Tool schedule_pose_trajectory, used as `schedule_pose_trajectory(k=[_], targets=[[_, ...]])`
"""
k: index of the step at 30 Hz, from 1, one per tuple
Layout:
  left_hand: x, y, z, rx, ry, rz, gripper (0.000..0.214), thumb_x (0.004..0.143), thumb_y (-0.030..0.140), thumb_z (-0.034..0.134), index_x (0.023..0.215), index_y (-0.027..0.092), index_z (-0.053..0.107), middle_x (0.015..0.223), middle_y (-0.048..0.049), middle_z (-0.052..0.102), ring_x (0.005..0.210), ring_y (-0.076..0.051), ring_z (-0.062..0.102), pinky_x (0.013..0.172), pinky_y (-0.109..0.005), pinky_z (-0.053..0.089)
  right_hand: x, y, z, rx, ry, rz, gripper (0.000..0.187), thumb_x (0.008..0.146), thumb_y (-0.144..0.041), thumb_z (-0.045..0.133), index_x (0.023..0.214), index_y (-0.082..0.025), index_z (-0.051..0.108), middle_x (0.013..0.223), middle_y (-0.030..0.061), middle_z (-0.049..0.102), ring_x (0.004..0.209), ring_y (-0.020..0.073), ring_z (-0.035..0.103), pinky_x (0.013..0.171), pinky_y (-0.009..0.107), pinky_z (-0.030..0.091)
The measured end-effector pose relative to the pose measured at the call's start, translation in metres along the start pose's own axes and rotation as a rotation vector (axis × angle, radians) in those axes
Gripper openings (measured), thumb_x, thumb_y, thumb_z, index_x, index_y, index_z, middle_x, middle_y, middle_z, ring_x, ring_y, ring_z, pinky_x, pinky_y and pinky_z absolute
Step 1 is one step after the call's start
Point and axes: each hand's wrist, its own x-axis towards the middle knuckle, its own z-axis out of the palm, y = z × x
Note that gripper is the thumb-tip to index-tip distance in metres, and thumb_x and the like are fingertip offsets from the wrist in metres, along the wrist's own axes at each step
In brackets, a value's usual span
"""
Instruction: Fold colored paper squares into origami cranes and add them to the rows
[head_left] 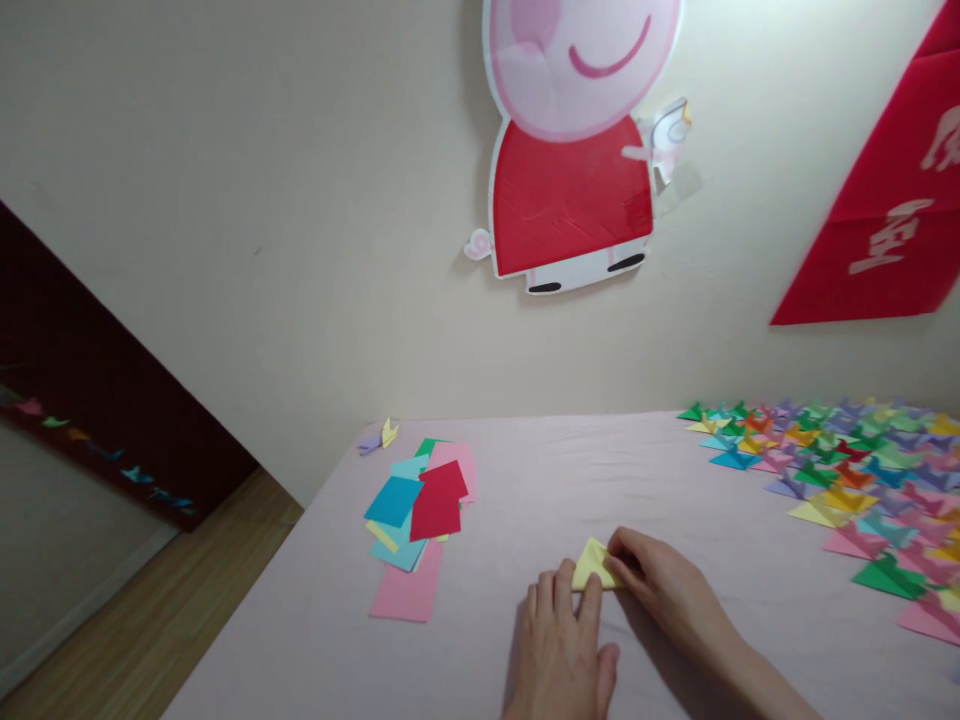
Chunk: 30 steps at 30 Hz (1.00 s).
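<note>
Right at the near side of the pink table [540, 470], a small yellow paper [592, 566] lies flat. The left hand [561, 640] is spread open and presses it down so it cannot slide. The right hand [660, 590] pinches its right side. Loose paper squares [420, 500] lie close by on the left, and folded paper shapes [847, 470] sit on the right.
</note>
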Motion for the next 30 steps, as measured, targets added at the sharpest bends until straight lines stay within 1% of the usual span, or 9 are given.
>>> schedule_pose_trajectory(k=[5,11,14,17,19,25,30], targets=[[0.006,-0.002,-0.005,-0.025,-0.024,-0.003,0.054,0.092,0.047,0.056,0.14,0.026,0.047,0.142,-0.0082,0.048,0.116,-0.032,0.047,0.097,-0.048,0.046,0.001,-0.003,0.003,-0.072,0.033,0.051,0.016,0.086,-0.03,0.046,0.08,-0.023,0.06,0.079,0.0045,0.071,0.073,0.0216,0.063,0.064,0.028,0.04],[0.011,0.001,-0.01,-0.015,-0.066,-0.017,0.052,0.092,0.046,0.056,0.14,0.027,0.048,0.143,-0.0057,0.049,0.116,-0.031,0.047,0.096,-0.048,0.047,0.001,-0.003,0.004,-0.115,0.058,0.066,0.013,0.087,-0.029,0.048,0.084,-0.023,0.059,0.079,0.0035,0.071,0.072,0.0206,0.062,0.062,0.027,0.037],[0.013,0.003,-0.02,-0.026,-0.105,-0.008,0.053,0.094,0.046,0.054,0.142,0.027,0.045,0.142,-0.0048,0.049,0.114,-0.032,0.047,0.094,-0.048,0.048,0.002,-0.004,0.003,-0.116,0.045,0.088,0.014,0.088,-0.029,0.048,0.082,-0.023,0.059,0.078,0.0029,0.071,0.07,0.0193,0.062,0.06,0.025,0.034],[0.014,0.002,-0.031,-0.053,-0.161,0.047,0.055,0.095,0.048,0.052,0.146,0.028,0.041,0.142,-0.0034,0.051,0.111,-0.031,0.048,0.093,-0.049,0.048,0.004,-0.005,0.002,-0.131,0.035,0.105,0.013,0.087,-0.027,0.049,0.08,-0.023,0.06,0.076,0.0017,0.071,0.067,0.0181,0.061,0.057,0.024,0.031],[0.014,0.001,-0.035,-0.057,-0.176,0.072,0.055,0.095,0.049,0.051,0.146,0.029,0.04,0.142,-0.0028,0.051,0.11,-0.031,0.048,0.092,-0.048,0.048,0.005,-0.006,0.002,-0.16,0.034,0.107,0.013,0.087,-0.025,0.05,0.079,-0.023,0.06,0.075,0.0014,0.071,0.066,0.018,0.061,0.056,0.024,0.029],[0.013,0.0,-0.031,-0.025,-0.169,0.075,0.054,0.096,0.05,0.049,0.145,0.028,0.043,0.143,-0.0033,0.05,0.111,-0.031,0.048,0.093,-0.048,0.047,0.004,-0.009,0.003,-0.209,0.027,0.116,0.012,0.089,-0.024,0.049,0.082,-0.023,0.059,0.076,0.0015,0.072,0.07,0.0193,0.064,0.057,0.024,0.028],[0.014,0.0,-0.028,-0.009,-0.167,0.087,0.054,0.096,0.051,0.047,0.146,0.028,0.041,0.146,-0.003,0.047,0.114,-0.032,0.047,0.093,-0.048,0.047,0.004,-0.01,0.004,-0.217,0.035,0.111,0.013,0.09,-0.022,0.048,0.081,-0.022,0.058,0.076,0.0016,0.071,0.068,0.0188,0.064,0.056,0.024,0.029]])
